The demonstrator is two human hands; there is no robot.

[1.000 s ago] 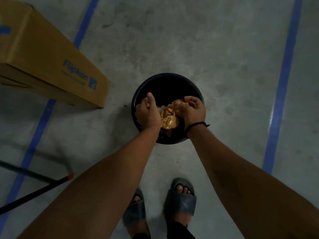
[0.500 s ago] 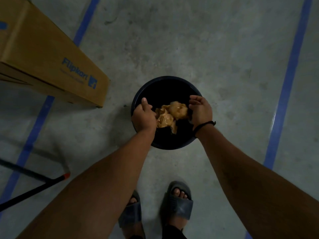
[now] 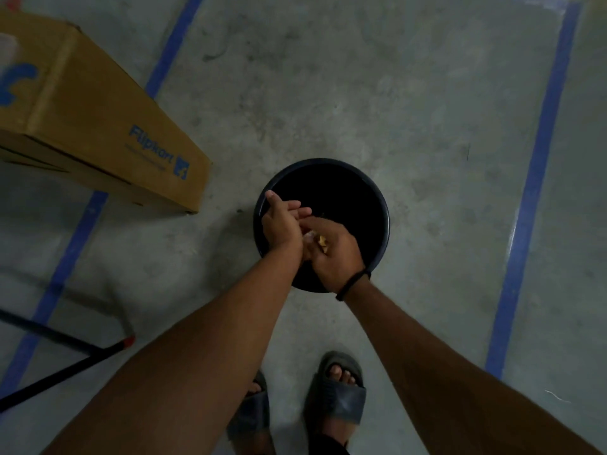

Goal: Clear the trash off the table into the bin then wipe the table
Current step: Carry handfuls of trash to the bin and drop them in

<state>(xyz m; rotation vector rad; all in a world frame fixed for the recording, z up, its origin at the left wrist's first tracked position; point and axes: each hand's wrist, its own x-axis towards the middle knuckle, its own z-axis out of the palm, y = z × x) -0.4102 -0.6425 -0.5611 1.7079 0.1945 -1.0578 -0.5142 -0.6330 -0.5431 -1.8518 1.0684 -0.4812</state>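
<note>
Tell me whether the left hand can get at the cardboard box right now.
Likely yes: the left hand is over the bin, and only bare floor lies between it and the cardboard box to its left.

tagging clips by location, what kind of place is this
Probably a warehouse or workshop area: a bare concrete floor, blue tape lines marking it, and a Flipkart cardboard box beside the black bin.

one black bin point(image 3: 385, 205), two hands point(image 3: 281, 226) point(image 3: 335, 256), one cardboard box point(image 3: 98, 126), two sandals point(image 3: 340, 400) point(image 3: 251, 413), two blue tape lines point(image 3: 538, 159) point(image 3: 65, 257)
</note>
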